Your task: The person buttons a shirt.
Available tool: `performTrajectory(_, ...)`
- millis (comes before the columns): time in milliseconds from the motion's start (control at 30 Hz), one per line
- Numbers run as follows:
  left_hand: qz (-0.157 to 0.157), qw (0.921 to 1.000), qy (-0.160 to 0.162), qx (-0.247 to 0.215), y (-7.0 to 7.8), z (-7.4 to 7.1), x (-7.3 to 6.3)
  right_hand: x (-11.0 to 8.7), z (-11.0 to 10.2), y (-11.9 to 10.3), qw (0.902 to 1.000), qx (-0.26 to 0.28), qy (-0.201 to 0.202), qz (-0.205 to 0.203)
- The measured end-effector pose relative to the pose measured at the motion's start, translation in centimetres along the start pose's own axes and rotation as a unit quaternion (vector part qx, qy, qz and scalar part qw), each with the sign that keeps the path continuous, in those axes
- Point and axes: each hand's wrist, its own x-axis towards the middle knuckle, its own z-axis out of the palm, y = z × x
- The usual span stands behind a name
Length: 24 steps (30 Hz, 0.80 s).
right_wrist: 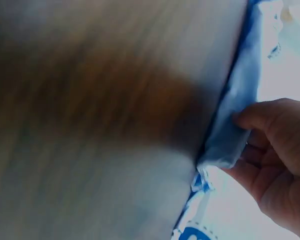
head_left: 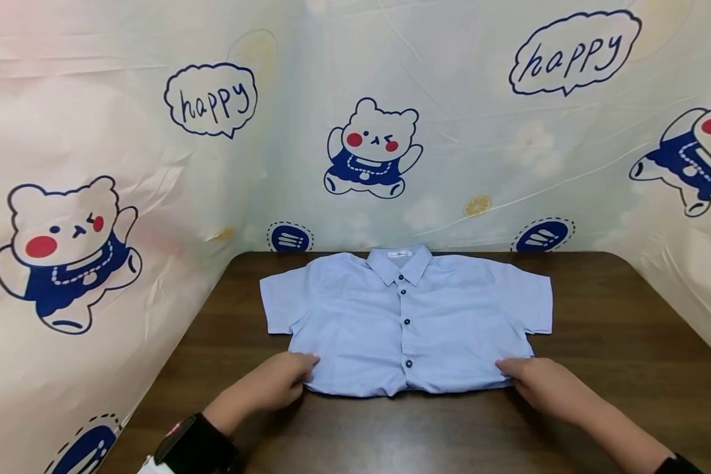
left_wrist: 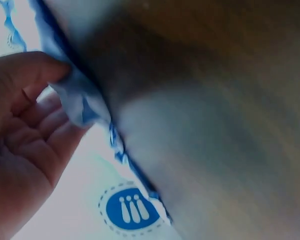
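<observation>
A light blue short-sleeved shirt lies front side up on the dark wooden table, its collar at the far edge and dark buttons down the middle. Its near edge is a fold, and the lower part of the shirt is out of sight beneath. My left hand pinches the near left corner between thumb and fingers; the left wrist view shows the cloth in that grip. At the near right corner my right hand pinches the shirt too, its thumb on top of the cloth in the right wrist view.
A pale curtain printed with cartoon bears and "happy" bubbles hangs behind the table and along both sides. Brown tabletop shows around the shirt on the left, right and near sides. A black band sits on the left wrist.
</observation>
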Motion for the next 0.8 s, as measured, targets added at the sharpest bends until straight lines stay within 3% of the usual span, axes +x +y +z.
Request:
performTrajectory(200, 0.006, 0.9966, 0.039, -0.072, 0.1, -2.0, -1.4, -1.3, -1.8, 0.9, 0.9957, 0.085, 0.028, -0.023)
performTrajectory(433, -0.012, 0.9888, 0.11, -0.101, 1.1, -5.8, -1.5, -1.6, -5.0, 1.5, 0.9835, 0.11, 0.132, -0.057)
performTrajectory(600, -0.027, 0.9828, 0.156, -0.094, 1.5, -8.5, -1.1, -1.3, -7.8, 1.2, 0.9771, 0.11, 0.182, -0.015)
performTrajectory(800, -0.044, 0.9782, 0.173, -0.106, 0.6, -10.7, 0.5, 0.3, -10.2, 1.9, 0.977, 0.118, 0.175, 0.032)
